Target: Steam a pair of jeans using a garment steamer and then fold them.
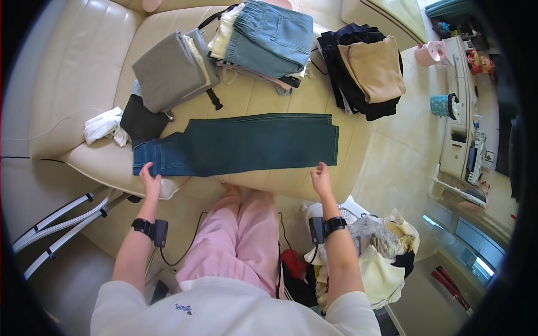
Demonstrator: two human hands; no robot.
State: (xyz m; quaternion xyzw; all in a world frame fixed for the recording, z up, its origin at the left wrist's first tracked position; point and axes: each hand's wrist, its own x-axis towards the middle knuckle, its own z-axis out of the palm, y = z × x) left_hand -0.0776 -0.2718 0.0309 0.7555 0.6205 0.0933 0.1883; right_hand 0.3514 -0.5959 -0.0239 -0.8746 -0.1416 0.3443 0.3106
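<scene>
A pair of dark blue jeans (pixel 260 145) lies flat on the cream sofa seat (pixel 235 98), folded lengthwise, its waistband at the left and its leg hems at the right. At the waistband's lower corner is my left hand (pixel 150 180), fingers apart and touching or just over the denim. My right hand (pixel 321 179) is at the lower corner of the hems, thumb and fingers slightly parted; whether the fingertips touch the cloth is hard to tell. Neither hand has plainly closed on the fabric.
Beyond the jeans stand folded piles: grey clothes (pixel 168 71), light blue denim (pixel 269 42), and dark garments topped by a tan one (pixel 372 69). A black cloth (pixel 143 119) and white cloth (pixel 107 126) lie at left. Loose clothes (pixel 378 269) are heaped at lower right. Cables hang from both wrist devices.
</scene>
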